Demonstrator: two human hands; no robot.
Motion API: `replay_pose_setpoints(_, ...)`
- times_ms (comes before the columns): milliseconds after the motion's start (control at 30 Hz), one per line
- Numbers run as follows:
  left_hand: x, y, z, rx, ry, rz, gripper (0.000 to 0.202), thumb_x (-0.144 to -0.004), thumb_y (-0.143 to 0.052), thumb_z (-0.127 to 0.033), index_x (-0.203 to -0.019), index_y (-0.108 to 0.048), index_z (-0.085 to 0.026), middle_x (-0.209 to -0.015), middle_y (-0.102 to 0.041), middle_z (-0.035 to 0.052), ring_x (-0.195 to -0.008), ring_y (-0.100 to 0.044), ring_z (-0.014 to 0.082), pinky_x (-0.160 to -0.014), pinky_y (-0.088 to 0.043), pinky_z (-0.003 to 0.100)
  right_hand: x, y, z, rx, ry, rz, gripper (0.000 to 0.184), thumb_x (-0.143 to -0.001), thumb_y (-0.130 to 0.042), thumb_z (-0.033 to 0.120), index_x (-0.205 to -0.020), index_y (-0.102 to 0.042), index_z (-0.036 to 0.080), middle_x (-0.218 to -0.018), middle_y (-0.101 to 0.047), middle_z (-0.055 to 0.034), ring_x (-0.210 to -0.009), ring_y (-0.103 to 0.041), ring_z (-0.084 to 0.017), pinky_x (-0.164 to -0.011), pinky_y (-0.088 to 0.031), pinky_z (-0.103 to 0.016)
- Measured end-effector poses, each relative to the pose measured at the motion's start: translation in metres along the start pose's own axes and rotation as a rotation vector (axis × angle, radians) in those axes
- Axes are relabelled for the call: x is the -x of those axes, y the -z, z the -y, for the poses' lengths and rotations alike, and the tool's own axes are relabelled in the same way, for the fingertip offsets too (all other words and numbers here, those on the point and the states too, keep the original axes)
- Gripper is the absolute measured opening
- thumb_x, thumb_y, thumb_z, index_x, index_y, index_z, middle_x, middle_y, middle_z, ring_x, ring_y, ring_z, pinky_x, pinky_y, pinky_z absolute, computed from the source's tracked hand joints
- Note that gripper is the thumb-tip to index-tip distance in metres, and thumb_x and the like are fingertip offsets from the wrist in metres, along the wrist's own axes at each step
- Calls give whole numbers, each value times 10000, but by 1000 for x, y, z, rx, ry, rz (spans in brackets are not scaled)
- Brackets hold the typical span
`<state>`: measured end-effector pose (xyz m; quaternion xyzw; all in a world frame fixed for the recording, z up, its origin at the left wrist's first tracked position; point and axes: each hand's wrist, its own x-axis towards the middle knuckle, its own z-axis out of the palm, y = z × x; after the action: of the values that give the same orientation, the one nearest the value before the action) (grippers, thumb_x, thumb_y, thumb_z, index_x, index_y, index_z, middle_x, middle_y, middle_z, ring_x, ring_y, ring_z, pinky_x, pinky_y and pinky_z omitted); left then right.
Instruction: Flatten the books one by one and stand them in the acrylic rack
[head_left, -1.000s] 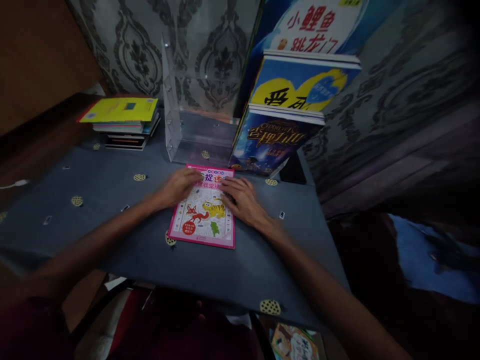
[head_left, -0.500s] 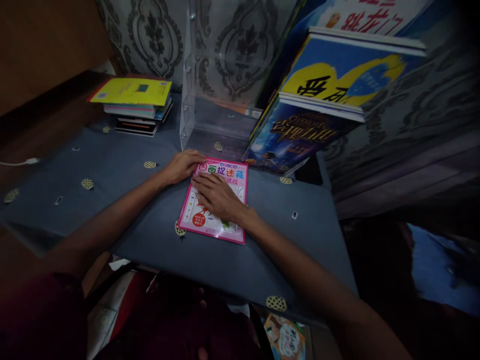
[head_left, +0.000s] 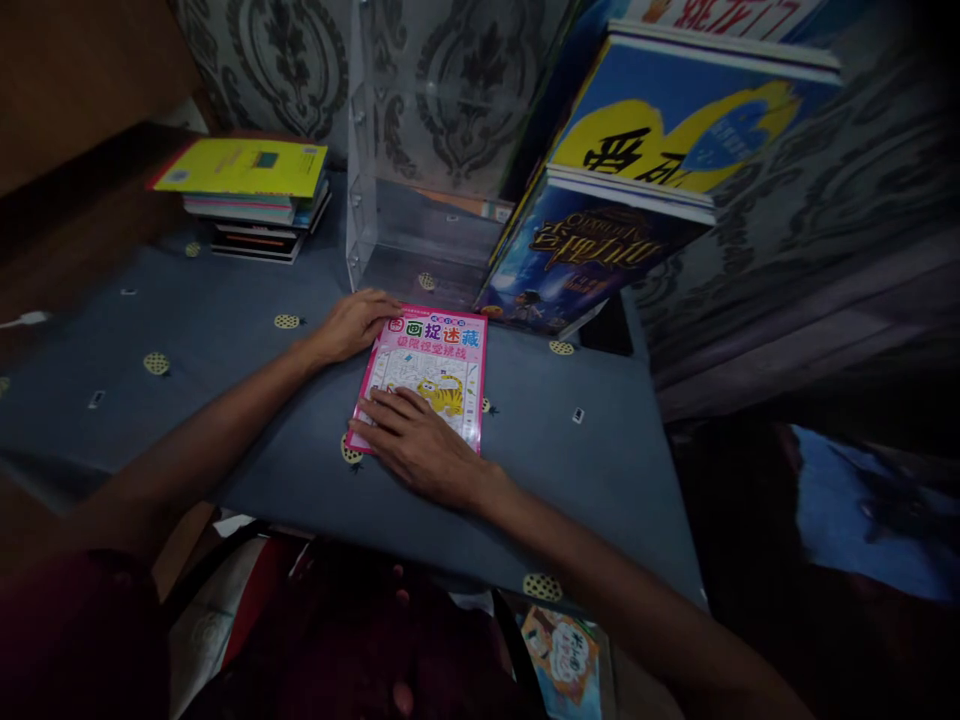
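A pink-bordered picture book [head_left: 439, 345] lies flat and closed on the grey tablecloth, its cover showing a yellow tiger and coloured Chinese characters. My left hand [head_left: 358, 325] rests at its upper left corner, fingertips touching the edge and fingers slightly bent. Across the lower left part of the cover lies my right hand [head_left: 416, 440], palm down, fingers stretched out and a little apart. It hides the bottom of the cover. Neither hand grips the book.
A clear acrylic rack [head_left: 360, 190] stands behind the book. Upright in it at the right are a dark blue book [head_left: 585, 260] and a blue and yellow book [head_left: 697, 110]. A stack of books with a yellow one [head_left: 247, 168] on top sits at the back left. A white cable [head_left: 26, 319] lies far left.
My right hand has slid down the cover toward me, uncovering the tiger and the second title line. My left hand stays at the upper left corner. The view has shifted slightly.
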<state>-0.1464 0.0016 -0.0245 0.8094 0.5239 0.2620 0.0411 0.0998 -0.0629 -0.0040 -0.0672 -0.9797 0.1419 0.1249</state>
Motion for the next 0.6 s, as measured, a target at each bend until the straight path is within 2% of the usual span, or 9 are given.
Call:
replay_pose_setpoints(167,1,-1,0,-10,-6,-19,327,-955,-482,-188,-1158,-737,-202,-1215,-729,86,-1119,-654,226,-1019,-507,421,4,0,-3,-29,-30,-17,338,-1031,-514,270,-1351,-620,249,-1449,-613,-89,-1435,-468,-251,-1179,-413,-527)
replay_pose_setpoints(300,2,-2,1,-11,-18,-9,329,-961,-478,-190,-1176,-726,-205,-1221,-727,88,-1124,-653,225,-1027,-507,428,11,2,-6,-27,-94,-31,346,-1038,-484,277,-1348,-622,206,-1468,-592,-121,-1442,-458,-269,-1183,-406,-545)
replay_pose_setpoints(400,3,-2,2,-6,-30,-13,345,-955,-466,-175,-1186,-721,-202,-1235,-721,91,-1129,-652,227,-1021,-512,436,21,4,-9,-24,-136,-49,369,-1039,-474,286,-1365,-610,180,-1486,-569,-144,-1450,-446,-281,-1192,-400,-540)
replay_pose_setpoints(600,3,-1,1,-22,-41,-15,340,-958,-464,-184,-1178,-723,-201,-1232,-724,90,-1132,-655,231,-1017,-516,430,48,-1,-21,-31,-232,-124,426,-1030,-464,299,-1441,-542,221,-1530,-519,-147,-1475,-411,-297,-1186,-396,-586)
